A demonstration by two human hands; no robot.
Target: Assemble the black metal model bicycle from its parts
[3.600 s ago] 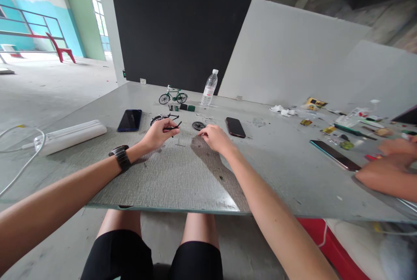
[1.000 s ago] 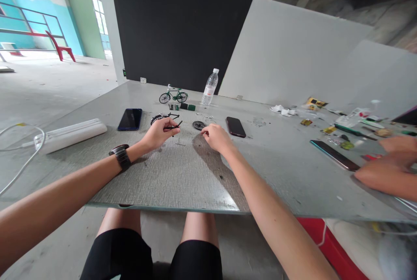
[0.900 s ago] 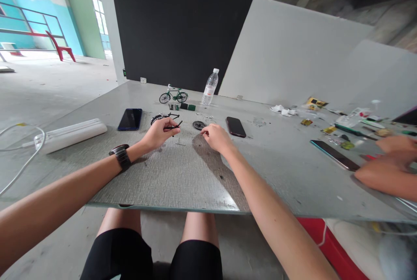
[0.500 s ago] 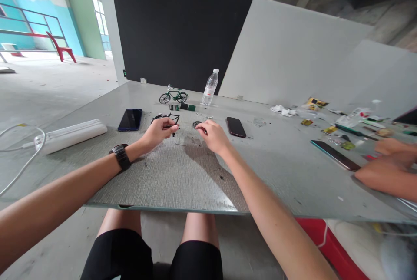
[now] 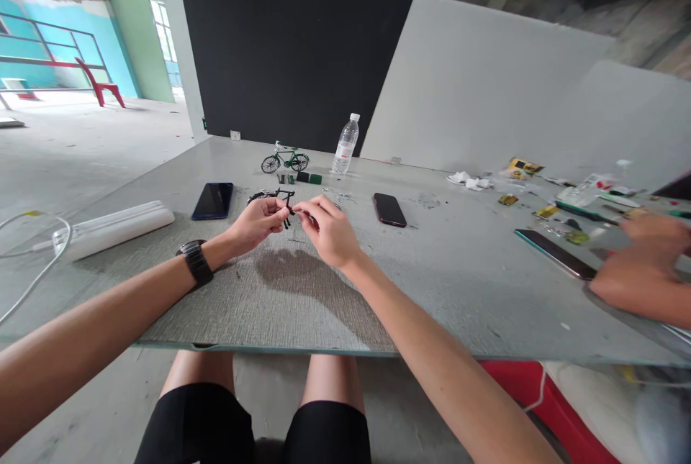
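Observation:
My left hand (image 5: 255, 225), with a black watch on its wrist, is closed on a small black model bicycle frame (image 5: 288, 196), held just above the table. My right hand (image 5: 332, 235) meets it there, thumb and forefinger pinched at the right side of the frame. Whatever sits in that pinch is too small to make out. Behind the right hand, the rim of a small black wheel (image 5: 337, 206) partly shows on the table. Farther back stands a finished-looking green model bicycle (image 5: 285, 160), with small black and green pieces (image 5: 309, 178) in front of it.
A clear water bottle (image 5: 345, 146) stands at the back. Phones lie on the left (image 5: 212, 201) and right (image 5: 389, 210). A white power strip (image 5: 116, 229) with its cable is at far left. To the right are another phone (image 5: 555, 254), scattered parts and another person's hands (image 5: 648, 255).
My right hand has moved left from beside the wheel to the frame, and its fingertips now meet the left hand's. The left hand keeps hold of the frame.

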